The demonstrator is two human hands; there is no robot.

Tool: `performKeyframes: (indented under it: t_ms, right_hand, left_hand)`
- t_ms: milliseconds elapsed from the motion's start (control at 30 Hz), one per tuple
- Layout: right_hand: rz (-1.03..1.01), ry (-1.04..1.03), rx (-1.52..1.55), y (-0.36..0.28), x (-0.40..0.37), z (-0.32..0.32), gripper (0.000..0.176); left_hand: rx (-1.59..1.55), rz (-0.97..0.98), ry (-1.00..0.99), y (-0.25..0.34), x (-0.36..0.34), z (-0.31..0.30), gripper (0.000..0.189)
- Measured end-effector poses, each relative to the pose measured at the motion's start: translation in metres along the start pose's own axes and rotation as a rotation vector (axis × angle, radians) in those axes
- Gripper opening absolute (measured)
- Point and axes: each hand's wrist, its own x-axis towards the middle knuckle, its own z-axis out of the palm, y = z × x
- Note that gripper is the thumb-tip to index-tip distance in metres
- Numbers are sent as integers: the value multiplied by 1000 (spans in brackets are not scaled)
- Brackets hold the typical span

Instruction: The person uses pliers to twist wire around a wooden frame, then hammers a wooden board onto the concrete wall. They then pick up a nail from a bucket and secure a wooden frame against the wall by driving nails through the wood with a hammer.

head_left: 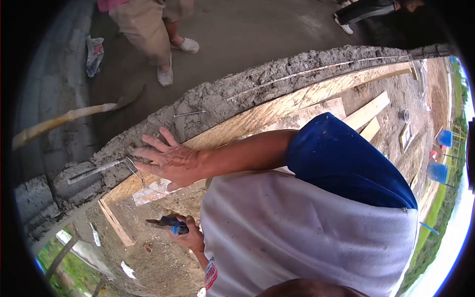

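Observation:
My right hand (170, 161) lies with fingers spread over the edge of rough grey concrete (198, 99) and the wooden form board (262, 114) along it. Beside its fingertips, a bent metal rod (136, 173) hooks over the board, close to a straight bar (96, 172) lying on the concrete. Lower down, my left hand (190, 236) is closed around blue-handled pliers (175, 225), their dark jaws pointing left above the dirt. A short metal rod (189, 114) sticks out of the concrete beyond my right hand.
Across the concrete, a person in tan trousers (141, 29) stands on the grey floor; another person's leg (366, 12) shows farther off. A wooden pole (64, 121) juts in from the left. Loose planks (366, 111) lie on the dirt, with blue buckets (438, 173) far right.

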Motion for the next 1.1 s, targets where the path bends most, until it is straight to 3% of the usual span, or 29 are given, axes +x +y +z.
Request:
performKeyframes:
  t_ms: [67, 100, 133, 200, 267, 367, 400, 500, 633, 700, 800, 900, 967, 1100]
  right_hand:
    - [81, 96, -28, 21, -50, -37, 98]
    - [151, 172, -23, 27, -80, -56, 92]
    - [301, 245, -153, 36, -111, -77, 87]
    - [609, 385, -420, 67, -175, -110, 81]
    - [761, 524, -592, 104, -238, -139, 83]
    - [860, 586, -657, 124, -254, -151, 82]
    - [764, 502, -673, 121, -257, -153, 78]
    - [727, 689, -518, 123, -269, -148, 68]
    - [222, 745, -257, 129, -306, -146, 51]
    - [126, 830, -256, 115, -352, -157, 43]
    - [389, 892, -108, 111, -465, -176, 37]
    - [1154, 615, 85, 121, -605, -181, 43]
    - [1351, 733, -28, 126, -694, -161, 45]
    - [1656, 1001, 20, 105, -800, -189, 44]
  left_hand:
    - [46, 132, -210, 7, 28, 5, 47]
    - [32, 9, -287, 17, 37, 7, 46]
    - [-22, 75, -402, 27, 50, 14, 47]
    - [39, 93, -483, 47, 67, 33, 48]
    - [135, 81, -576, 74, 76, 53, 48]
    - [184, 275, -662, 89, 78, 88, 47]
    - [174, 332, -686, 97, 72, 107, 46]
    - [109, 308, -854, 122, 47, 165, 52]
    - [120, 450, -1057, 163, -2, 281, 51]
    - [159, 538, -1149, 185, -38, 346, 52]
    - [236, 521, -1236, 205, -92, 431, 54]
    - [462, 595, -1367, 204, -123, 518, 44]
    - [553, 634, -1410, 214, -162, 564, 31]
    - [481, 840, -1568, 256, -231, 646, 30]
